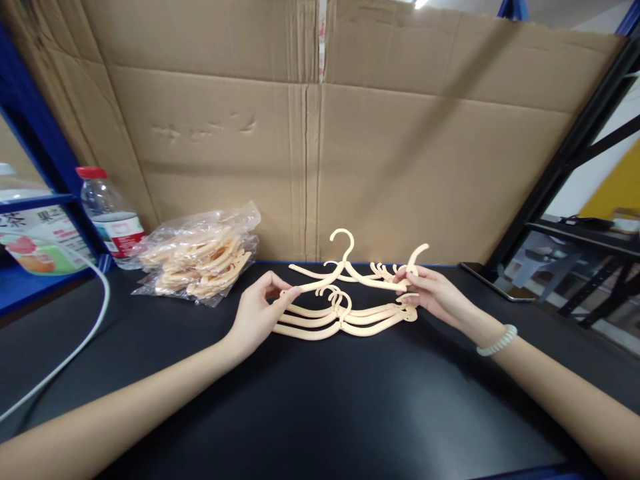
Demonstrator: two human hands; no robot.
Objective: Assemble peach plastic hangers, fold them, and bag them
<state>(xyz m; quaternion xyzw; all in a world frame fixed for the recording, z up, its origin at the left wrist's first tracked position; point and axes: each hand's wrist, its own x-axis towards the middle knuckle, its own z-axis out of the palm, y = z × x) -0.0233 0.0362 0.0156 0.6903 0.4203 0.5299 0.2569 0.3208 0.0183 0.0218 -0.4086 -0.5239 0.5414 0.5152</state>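
The single view looks from the person's head, facing forward and down across the black table (pixel 320 407) toward the upright cardboard (pixel 450 147) behind it. It sits close enough that both forearms enter from the lower corners.

The left hand (pixel 255 313) hides ends of the lower hangers (pixel 313 335); the cable (pixel 107 297) runs out of view.
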